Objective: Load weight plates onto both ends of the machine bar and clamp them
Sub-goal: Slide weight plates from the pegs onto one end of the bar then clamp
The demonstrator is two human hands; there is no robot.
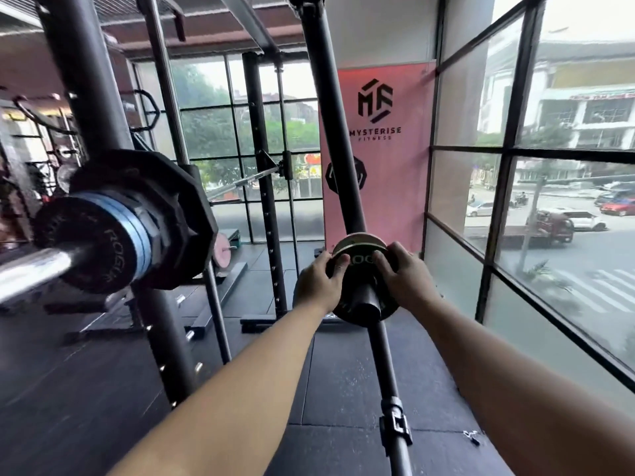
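Small round black weight plate, clasped between curled fingers of left hand and right hand, probably to stay square on the black peg.

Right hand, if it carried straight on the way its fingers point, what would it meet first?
The small black plate. The right hand holds its right edge, fingers laid up-left across its face, so it meets that at once. Behind it likely stands the slanted black post, though depth is unclear.
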